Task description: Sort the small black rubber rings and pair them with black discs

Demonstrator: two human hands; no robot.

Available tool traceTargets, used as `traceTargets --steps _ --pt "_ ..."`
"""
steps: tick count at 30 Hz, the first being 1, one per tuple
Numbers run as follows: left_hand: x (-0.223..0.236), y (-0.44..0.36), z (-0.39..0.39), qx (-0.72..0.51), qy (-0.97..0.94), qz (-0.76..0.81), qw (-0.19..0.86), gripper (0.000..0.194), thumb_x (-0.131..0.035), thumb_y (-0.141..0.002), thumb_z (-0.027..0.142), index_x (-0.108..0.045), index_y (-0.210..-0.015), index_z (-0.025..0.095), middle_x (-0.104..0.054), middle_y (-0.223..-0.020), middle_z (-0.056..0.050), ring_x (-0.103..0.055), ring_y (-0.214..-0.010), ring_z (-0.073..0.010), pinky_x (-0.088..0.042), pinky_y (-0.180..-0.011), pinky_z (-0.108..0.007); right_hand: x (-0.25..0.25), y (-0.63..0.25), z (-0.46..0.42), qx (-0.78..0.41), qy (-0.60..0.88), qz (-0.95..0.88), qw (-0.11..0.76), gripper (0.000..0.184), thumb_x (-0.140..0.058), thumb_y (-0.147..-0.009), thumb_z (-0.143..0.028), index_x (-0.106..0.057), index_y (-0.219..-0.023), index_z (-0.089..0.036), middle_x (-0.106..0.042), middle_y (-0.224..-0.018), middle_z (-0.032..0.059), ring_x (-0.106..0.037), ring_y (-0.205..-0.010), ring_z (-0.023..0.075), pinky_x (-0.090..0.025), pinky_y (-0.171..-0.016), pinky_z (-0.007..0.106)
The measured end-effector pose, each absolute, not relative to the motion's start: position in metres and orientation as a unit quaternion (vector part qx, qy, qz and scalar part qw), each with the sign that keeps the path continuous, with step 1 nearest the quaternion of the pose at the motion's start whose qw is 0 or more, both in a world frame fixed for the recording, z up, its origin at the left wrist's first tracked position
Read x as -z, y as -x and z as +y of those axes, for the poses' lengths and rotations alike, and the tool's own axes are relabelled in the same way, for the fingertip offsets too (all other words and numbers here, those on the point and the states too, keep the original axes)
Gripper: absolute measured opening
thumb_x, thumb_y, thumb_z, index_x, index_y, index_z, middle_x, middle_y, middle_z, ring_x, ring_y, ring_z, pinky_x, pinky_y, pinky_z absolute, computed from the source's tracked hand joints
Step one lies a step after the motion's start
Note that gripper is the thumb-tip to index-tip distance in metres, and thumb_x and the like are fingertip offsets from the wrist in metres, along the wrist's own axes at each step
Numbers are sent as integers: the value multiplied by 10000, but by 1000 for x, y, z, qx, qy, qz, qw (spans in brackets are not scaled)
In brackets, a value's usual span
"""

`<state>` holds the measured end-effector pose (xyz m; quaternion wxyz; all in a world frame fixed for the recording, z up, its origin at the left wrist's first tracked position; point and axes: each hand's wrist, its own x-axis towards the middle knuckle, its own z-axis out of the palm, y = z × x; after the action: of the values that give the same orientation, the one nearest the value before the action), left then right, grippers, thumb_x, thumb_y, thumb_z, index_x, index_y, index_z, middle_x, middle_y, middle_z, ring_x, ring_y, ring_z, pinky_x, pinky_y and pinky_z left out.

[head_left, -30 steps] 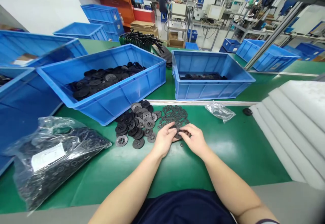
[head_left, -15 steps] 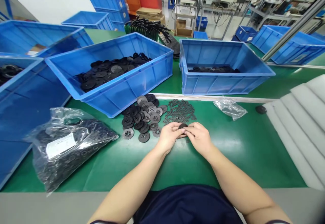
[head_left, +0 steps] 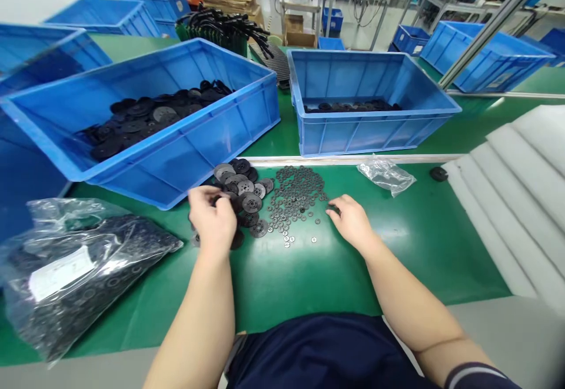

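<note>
My left hand (head_left: 212, 218) is over the left side of a pile of round black discs (head_left: 252, 202) with patterned hubs. Its fingers are curled and a little blurred, with a dark disc edge showing between thumb and fingers. Farther right, my right hand (head_left: 352, 222) hovers just above the green table, thumb and forefinger apart, nothing visible between them. Just left of it, many small dark rings (head_left: 300, 186) lie spread out. A few stray rings (head_left: 289, 239) lie nearer to me.
Behind the piles stand a large blue bin (head_left: 145, 159) of black discs and another blue bin (head_left: 371, 133) with dark parts. A clear bag (head_left: 88, 283) of black parts lies at left. An empty-looking plastic bag (head_left: 386, 173) and stacked white foam sheets (head_left: 507, 183) are at right.
My hands have parted from around a dark disc. The left moved left to the disc pile; the right stayed beside the rings and opened. The view has shifted.
</note>
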<state>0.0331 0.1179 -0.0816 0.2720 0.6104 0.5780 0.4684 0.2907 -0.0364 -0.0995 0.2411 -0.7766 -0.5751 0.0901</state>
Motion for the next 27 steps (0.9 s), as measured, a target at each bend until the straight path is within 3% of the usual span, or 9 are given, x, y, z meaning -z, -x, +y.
traceTargets --steps 3,6,12,14,16,20,23,27 --pt "86 -33 114 -342 -716 583 177 201 -652 -747 339 -609 -869 186 -576 -829 -49 -586 -837 -235 -463 -863 -400 104 -287 -34 -77 770 -588 237 133 -557 -869 -208 -685 -907 -198 -628 -890 82 -600 -859 217 -476 -808 331" --pt "90 -36 114 -260 -752 583 162 319 -728 -673 370 -630 -914 185 -543 -902 -72 -578 -865 -268 -461 -853 -415 105 -286 -33 -89 757 -588 271 141 -553 -872 -213 -685 -918 -196 -635 -882 80 -603 -841 217 -486 -797 337" --pt "88 -41 111 -314 -742 563 185 198 -706 -684 292 -596 -815 193 -538 -780 -22 -563 -764 -215 -463 -797 -367 99 -263 -35 -89 680 -619 383 163 -528 -910 -246 -676 -967 -209 -645 -913 79 -612 -868 201 -508 -823 336" --pt "85 -48 102 -368 -711 543 255 185 -678 -719 302 -604 -844 188 -561 -724 -1 -549 -673 -169 -472 -728 -316 96 -251 -34 -79 650 -629 419 174 -522 -920 -251 -674 -997 -214 -646 -927 80 -615 -892 196 -514 -834 340" --pt "84 -60 88 -393 -662 502 395 238 -658 -748 329 -630 -928 176 -608 -722 0 -529 -575 -126 -467 -615 -265 93 -240 -33 -65 627 -635 447 178 -529 -922 -250 -674 -1021 -217 -645 -937 78 -616 -905 191 -519 -838 343" --pt "84 -82 59 -326 -573 393 641 340 -678 -746 389 -669 -968 131 -645 -662 -21 -537 -489 -111 -442 -469 -232 92 -229 -31 -47 607 -649 456 184 -542 -919 -239 -682 -1037 -217 -633 -920 71 -609 -877 178 -529 -804 335" --pt "85 -90 49 -316 -533 371 691 365 -680 -749 420 -663 -958 120 -648 -644 -30 -598 -526 -139 -476 -456 -239 95 -227 -31 -39 605 -657 448 185 -548 -914 -221 -700 -1017 -199 -628 -876 70 -600 -833 175 -528 -760 326" --pt "84 -90 47 -309 -539 375 688 353 -696 -738 417 -668 -920 116 -682 -737 -45 -591 -459 -112 -486 -435 -233 97 -225 -32 -40 605 -663 439 168 -573 -900 -219 -727 -963 -204 -623 -826 59 -589 -787 167 -519 -725 311"
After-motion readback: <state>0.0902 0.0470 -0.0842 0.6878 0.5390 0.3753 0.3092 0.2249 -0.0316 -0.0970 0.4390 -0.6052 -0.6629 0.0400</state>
